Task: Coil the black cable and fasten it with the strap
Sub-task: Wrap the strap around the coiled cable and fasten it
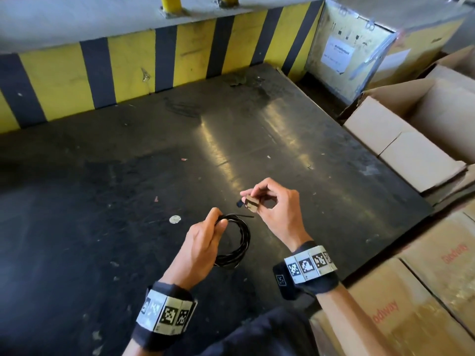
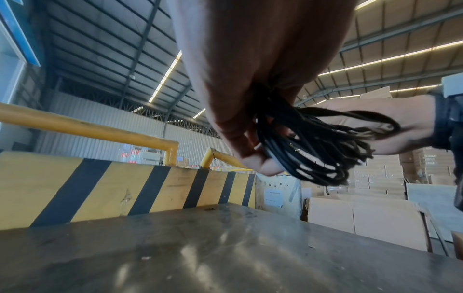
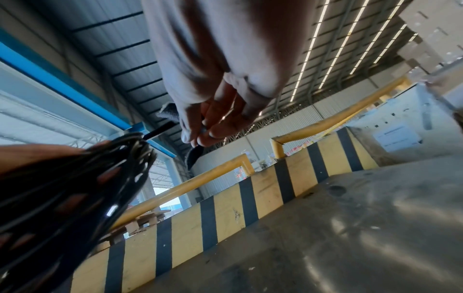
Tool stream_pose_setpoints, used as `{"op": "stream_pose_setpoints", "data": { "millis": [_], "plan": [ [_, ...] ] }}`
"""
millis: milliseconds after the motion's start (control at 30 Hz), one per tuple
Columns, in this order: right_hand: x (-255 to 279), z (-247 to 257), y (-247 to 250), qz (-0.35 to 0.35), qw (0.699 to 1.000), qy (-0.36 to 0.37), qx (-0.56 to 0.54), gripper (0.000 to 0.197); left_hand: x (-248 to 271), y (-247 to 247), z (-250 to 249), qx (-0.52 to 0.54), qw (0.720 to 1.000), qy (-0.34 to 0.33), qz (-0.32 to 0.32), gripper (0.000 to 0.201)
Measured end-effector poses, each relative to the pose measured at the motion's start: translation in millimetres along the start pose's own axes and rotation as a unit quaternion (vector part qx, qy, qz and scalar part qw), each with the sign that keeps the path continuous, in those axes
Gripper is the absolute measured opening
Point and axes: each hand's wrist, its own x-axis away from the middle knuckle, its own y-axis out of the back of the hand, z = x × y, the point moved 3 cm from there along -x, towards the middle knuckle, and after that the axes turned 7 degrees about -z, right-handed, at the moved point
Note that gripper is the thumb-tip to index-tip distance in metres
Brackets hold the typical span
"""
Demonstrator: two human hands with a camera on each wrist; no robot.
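My two hands above a dark tabletop, holding coiled cable and strap.

My left hand grips the black cable coil; just beyond the coil, my right hand fingers pinch the strap.

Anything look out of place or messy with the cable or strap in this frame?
Only a minor thing: one loose end pokes out of the black cable coil near the left hand, untucked. The loops sit unevenly. The right hand pinches the strap, not yet around the coil. Scraps litter the dark surface.
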Motion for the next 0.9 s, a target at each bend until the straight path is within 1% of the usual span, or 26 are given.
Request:
{"op": "stream_pose_setpoints", "data": {
  "millis": [100, 267, 367, 533, 667, 767, 900],
  "plan": [
    [0, 9, -8, 0.031, 0.999, 0.022, 0.002, 0.018, 4, 8, -9, -0.048, 0.998, -0.033, 0.000, 0.024],
    [7, 21, -14, 0.099, 0.995, 0.000, -0.032, 0.010, 7, 16, -10, -0.080, 0.996, -0.035, -0.004, 0.026],
    [12, 23, -15, 0.125, 0.992, 0.009, -0.017, 0.007, 10, 17, -10, -0.077, 0.996, -0.033, -0.008, 0.025],
    [20, 28, -14, 0.132, 0.989, 0.068, 0.025, 0.009, 16, 19, -9, -0.080, 0.996, -0.026, -0.001, 0.024],
    [24, 29, -15, 0.144, 0.984, 0.097, 0.046, 0.007, 18, 18, -8, -0.081, 0.996, -0.025, 0.004, 0.024],
    [26, 30, -16, 0.152, 0.982, 0.102, 0.055, 0.008, 20, 19, -6, -0.081, 0.996, -0.028, 0.005, 0.023],
    [27, 32, -14, 0.149, 0.983, 0.089, 0.060, 0.008, 21, 21, -6, -0.074, 0.997, -0.025, 0.003, 0.025]
  ]
}}
